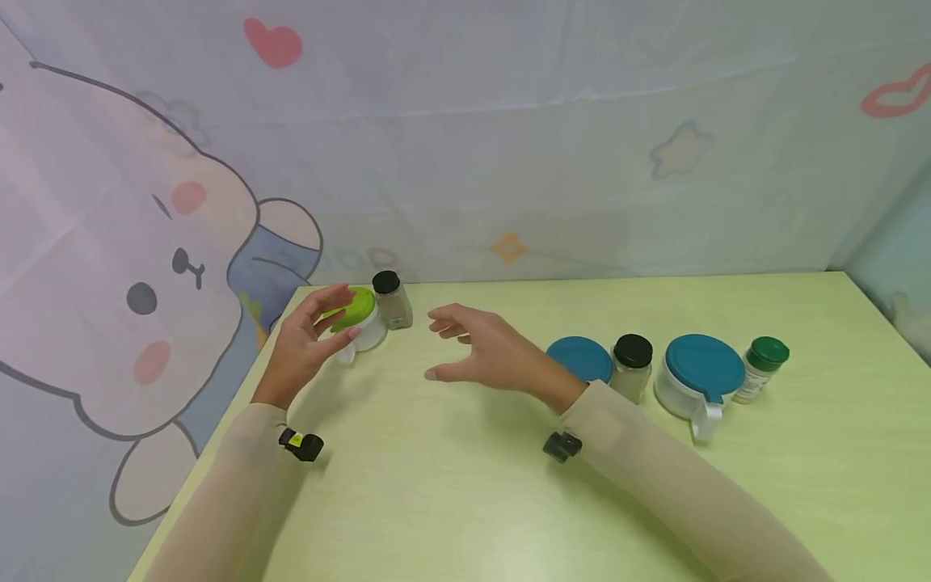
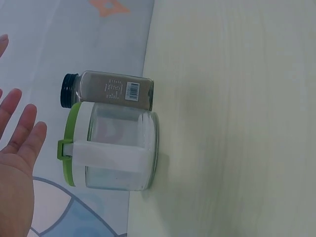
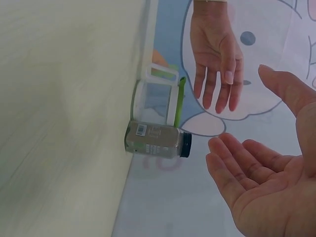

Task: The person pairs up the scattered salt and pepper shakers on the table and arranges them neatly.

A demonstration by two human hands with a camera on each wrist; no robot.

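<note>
In the head view my left hand (image 1: 309, 339) hovers near a clear jar with a green lid (image 1: 361, 311) and a white handle, hiding part of the lid. The left wrist view shows the green-lidded jar (image 2: 116, 148) standing apart from the fingers. Right beside it stands a spice bottle with a black cap (image 1: 393, 303), filled with a greyish-brown powder. My right hand (image 1: 487, 347) is in the air to the right of that bottle, fingers loosely bent and the thumb apart. Neither hand holds anything.
On the right side of the table (image 1: 436, 501) stand two blue-lidded jars, one (image 1: 701, 368) with a white handle, the other (image 1: 579, 358) partly behind my right arm. Near them are a black-capped bottle (image 1: 633, 364) and a green-capped bottle (image 1: 764, 364). A printed cloth (image 1: 465, 162) hangs behind.
</note>
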